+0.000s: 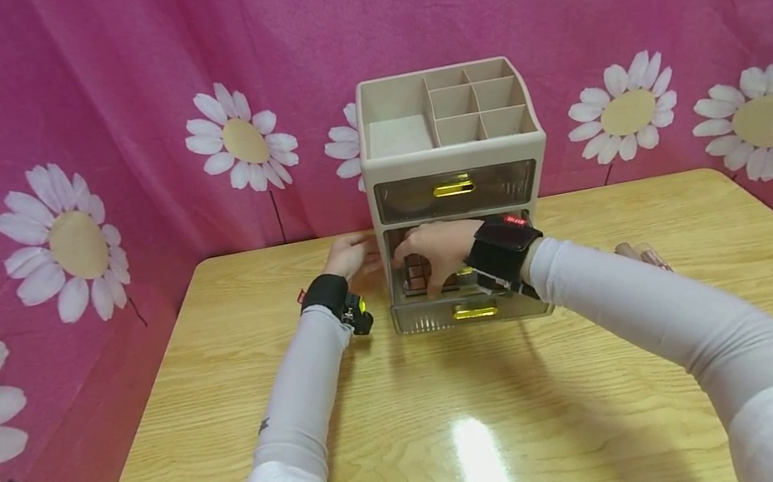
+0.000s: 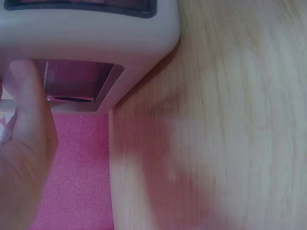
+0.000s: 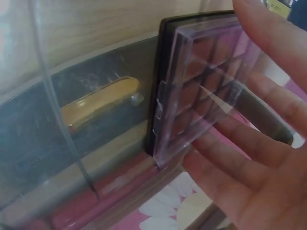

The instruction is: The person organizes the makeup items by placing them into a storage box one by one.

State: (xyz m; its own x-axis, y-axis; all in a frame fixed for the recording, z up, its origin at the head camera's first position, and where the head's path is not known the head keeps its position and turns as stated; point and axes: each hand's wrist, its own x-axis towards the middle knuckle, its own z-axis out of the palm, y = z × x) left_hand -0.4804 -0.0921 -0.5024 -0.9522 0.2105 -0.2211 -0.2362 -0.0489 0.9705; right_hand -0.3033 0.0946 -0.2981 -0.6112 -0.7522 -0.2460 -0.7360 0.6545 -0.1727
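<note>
A beige drawer organizer stands at the back of the wooden table. My right hand reaches into a pulled-out smoky drawer with a gold handle. It holds an eyeshadow palette with a clear lid, standing on edge. In the right wrist view the palette sits between thumb and straight fingers, beside the gold handle. My left hand rests flat against the organizer's left side; its thumb presses the beige wall.
The top drawer is closed, and the open-top compartments hold nothing visible. A small pinkish item lies on the table to the right, partly hidden by my right arm. Pink daisy-print cloth surrounds the table.
</note>
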